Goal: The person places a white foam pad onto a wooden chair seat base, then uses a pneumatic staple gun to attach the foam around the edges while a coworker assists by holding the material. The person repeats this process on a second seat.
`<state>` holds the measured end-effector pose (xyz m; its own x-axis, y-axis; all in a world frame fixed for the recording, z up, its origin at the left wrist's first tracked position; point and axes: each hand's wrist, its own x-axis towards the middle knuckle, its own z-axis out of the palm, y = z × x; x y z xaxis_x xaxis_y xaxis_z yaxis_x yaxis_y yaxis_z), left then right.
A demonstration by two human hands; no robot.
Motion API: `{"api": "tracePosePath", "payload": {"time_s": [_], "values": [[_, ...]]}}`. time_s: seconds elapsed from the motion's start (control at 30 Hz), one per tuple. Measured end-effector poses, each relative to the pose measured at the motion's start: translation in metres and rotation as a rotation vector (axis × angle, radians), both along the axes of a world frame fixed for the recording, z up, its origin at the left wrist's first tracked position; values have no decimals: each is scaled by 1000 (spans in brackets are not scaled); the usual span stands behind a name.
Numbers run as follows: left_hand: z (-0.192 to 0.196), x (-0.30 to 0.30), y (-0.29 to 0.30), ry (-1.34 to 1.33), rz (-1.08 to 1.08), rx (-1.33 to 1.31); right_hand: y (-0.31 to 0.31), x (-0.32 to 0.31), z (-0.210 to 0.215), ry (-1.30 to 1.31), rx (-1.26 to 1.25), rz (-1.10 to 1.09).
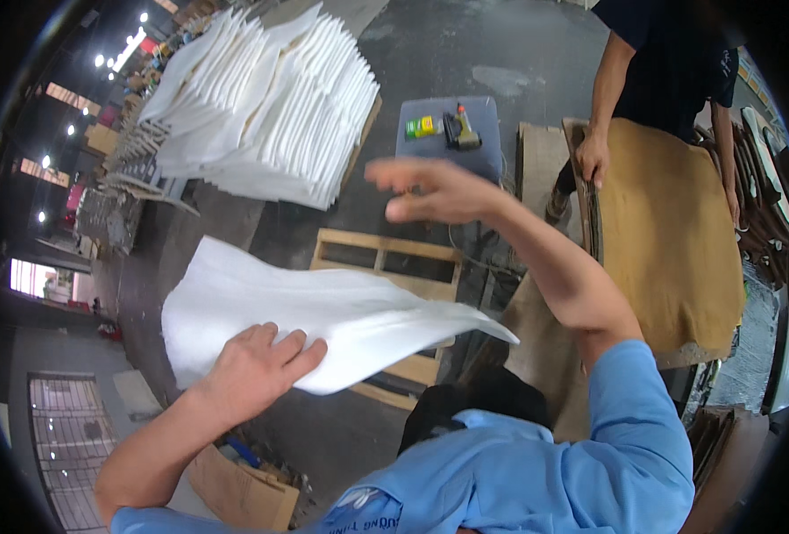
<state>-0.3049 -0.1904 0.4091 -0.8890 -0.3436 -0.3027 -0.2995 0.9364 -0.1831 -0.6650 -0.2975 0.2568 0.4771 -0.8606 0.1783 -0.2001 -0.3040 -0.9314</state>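
Note:
A limp white sheet of padding (341, 307) hangs in front of me, its right end narrowing to a folded tip. My left hand (259, 363) grips it along the near edge, fingers lying over the top and the thumb hidden beneath. Raised beyond the sheet, my right hand (443, 191) is open and slightly blurred, with nothing in it. It is apart from the sheet, just on the near side of a grey-blue stand (486, 116). On that stand lie a staple-gun-like tool (464, 132) and a small green and yellow box (422, 127).
A tall stack of white sheets (270, 107) stands at the far left. Below my held sheet lies a wooden pallet (350, 238). At right, another person's hand (594, 158) rests on a pile of tan sheets (666, 231). A cardboard box (234, 489) sits near left.

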Motion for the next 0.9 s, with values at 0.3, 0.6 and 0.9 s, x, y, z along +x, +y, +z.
{"api": "tracePosePath", "payload": {"time_s": [0.3,0.6,0.9], "values": [[-59,49,53,8,222,299,198,60,-106,-138,482,663],[-58,33,81,58,191,428,318,71,-99,499,32,108],[2,127,-13,992,705,-209,211,98,73,225,-57,-25]]}}
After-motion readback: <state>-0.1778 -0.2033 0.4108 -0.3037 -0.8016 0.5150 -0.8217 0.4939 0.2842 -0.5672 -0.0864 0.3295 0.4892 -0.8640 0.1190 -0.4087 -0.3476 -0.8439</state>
